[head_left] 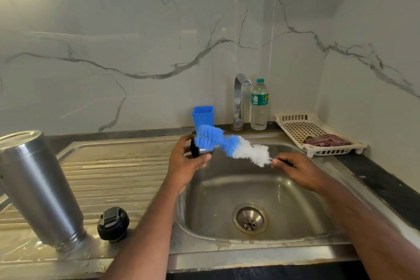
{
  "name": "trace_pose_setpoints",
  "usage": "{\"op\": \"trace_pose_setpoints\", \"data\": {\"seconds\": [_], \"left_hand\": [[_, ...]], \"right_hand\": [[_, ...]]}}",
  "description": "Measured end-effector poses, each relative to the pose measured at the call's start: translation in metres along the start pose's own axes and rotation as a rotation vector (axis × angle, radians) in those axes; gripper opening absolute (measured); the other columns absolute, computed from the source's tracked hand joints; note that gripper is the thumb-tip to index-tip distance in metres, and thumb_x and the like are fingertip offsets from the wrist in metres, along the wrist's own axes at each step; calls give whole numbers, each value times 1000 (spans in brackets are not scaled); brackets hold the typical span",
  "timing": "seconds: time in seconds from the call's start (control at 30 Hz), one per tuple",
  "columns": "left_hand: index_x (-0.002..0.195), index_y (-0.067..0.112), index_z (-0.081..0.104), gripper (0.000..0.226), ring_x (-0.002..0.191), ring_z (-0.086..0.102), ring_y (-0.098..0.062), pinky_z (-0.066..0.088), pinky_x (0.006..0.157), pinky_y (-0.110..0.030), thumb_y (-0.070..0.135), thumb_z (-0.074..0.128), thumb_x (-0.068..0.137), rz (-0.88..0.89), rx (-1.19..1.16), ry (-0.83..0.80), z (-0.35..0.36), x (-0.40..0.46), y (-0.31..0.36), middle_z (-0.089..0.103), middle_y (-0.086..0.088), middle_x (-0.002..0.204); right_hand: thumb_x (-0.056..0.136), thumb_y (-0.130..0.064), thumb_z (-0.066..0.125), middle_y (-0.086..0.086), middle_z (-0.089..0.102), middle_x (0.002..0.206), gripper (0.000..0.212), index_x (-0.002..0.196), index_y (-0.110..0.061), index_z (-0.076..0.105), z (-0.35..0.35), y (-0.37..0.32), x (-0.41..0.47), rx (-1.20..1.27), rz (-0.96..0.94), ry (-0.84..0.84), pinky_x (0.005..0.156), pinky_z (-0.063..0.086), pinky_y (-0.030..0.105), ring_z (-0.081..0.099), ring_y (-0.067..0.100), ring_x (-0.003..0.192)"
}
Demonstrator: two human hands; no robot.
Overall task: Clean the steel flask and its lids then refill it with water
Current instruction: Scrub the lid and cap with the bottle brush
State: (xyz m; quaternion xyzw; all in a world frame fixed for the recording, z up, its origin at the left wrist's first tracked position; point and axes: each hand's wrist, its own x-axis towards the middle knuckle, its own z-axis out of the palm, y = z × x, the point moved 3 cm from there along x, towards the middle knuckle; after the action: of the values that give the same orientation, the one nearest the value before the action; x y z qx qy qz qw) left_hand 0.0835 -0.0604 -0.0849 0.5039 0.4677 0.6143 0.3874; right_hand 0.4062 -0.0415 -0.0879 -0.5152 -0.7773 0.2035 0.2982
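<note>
The steel flask (38, 186) stands upside down on the wet drainboard at the left, mouth down. Beside it sits a black inner lid (113, 223) with a flip latch. Over the sink basin (250, 188), my left hand (185, 163) grips a small lid cup (197, 150), black and steel, partly hidden by bristles. My right hand (300, 170) holds the thin handle of a blue and white bottle brush (229, 145). The brush's blue tip presses against the lid cup.
A tap (238, 100) rises behind the basin, with a plastic water bottle (259, 104) next to it. A blue cup (203, 116) stands at the back. At the right, a white perforated tray (302, 129) holds a reddish cloth (327, 140). The drain (250, 218) is open.
</note>
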Motion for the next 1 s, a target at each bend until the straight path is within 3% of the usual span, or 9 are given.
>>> {"op": "trace_pose_setpoints", "data": {"seconds": [0.13, 0.3, 0.37, 0.47, 0.6, 0.7, 0.77, 0.9, 1.0], "left_hand": [[128, 26, 60, 66, 79, 74, -30, 60, 59, -34, -9, 82, 77, -35, -105, -21, -1, -3, 1, 72, -15, 111], [134, 18, 55, 67, 92, 72, -33, 60, 76, -34, -6, 80, 75, -81, -282, -66, 14, -2, 1, 74, -20, 111], [128, 16, 59, 64, 92, 72, -35, 61, 73, -31, 2, 81, 70, -77, -340, -27, 6, 0, 4, 71, -24, 113], [122, 19, 62, 55, 84, 71, -30, 59, 69, -28, 2, 80, 73, -52, -312, -3, -1, 1, 5, 70, -22, 106], [125, 23, 61, 50, 102, 72, -30, 57, 70, -30, 4, 79, 83, -40, -194, -68, 12, -1, 1, 71, -15, 120], [124, 27, 59, 52, 102, 72, -26, 57, 69, -30, 1, 80, 83, -4, -139, -28, 5, 0, 2, 68, -15, 122], [125, 28, 56, 63, 105, 71, -27, 59, 75, -32, -7, 81, 79, -15, -150, 13, -2, 3, -2, 66, -15, 122], [127, 11, 62, 67, 112, 71, -28, 58, 93, -39, -7, 88, 68, -20, -115, -36, 5, 6, -6, 72, -11, 120], [132, 14, 60, 69, 110, 72, -22, 59, 91, -36, -12, 83, 71, -20, -114, -54, 5, 3, -4, 74, -8, 117]], "right_hand": [[102, -30, 59, 2, 70, 81, 20, 89, -27, 74, -2, 8, -2, -2, 20, 21, 71, 47, 34, 63, 21, 76], [102, -30, 56, -3, 68, 82, 20, 93, -24, 73, 7, -12, 2, 11, -33, 5, 67, 44, 26, 61, 13, 75], [102, -31, 57, -6, 67, 83, 17, 93, -30, 72, -4, 2, -1, 23, 13, 46, 65, 41, 25, 60, 11, 75], [102, -32, 58, -3, 68, 83, 16, 93, -32, 72, -6, 9, -3, 10, 29, 47, 64, 41, 25, 61, 13, 74], [102, -31, 57, 1, 67, 80, 21, 94, -22, 74, 10, -12, 1, -9, -44, -18, 67, 42, 27, 59, 13, 72], [101, -32, 58, 0, 67, 79, 19, 91, -28, 73, -1, 3, 1, 4, -11, 31, 67, 44, 31, 60, 17, 73], [101, -32, 59, 0, 68, 81, 17, 91, -30, 73, -10, 14, -1, -12, 18, 52, 69, 46, 33, 63, 20, 75], [102, -31, 57, 0, 65, 78, 18, 91, -27, 71, 4, 0, 2, -41, -28, 3, 69, 46, 33, 60, 18, 73], [102, -31, 57, -1, 64, 76, 18, 90, -27, 71, 6, -5, 3, -42, -64, 3, 67, 44, 32, 59, 16, 71]]}}
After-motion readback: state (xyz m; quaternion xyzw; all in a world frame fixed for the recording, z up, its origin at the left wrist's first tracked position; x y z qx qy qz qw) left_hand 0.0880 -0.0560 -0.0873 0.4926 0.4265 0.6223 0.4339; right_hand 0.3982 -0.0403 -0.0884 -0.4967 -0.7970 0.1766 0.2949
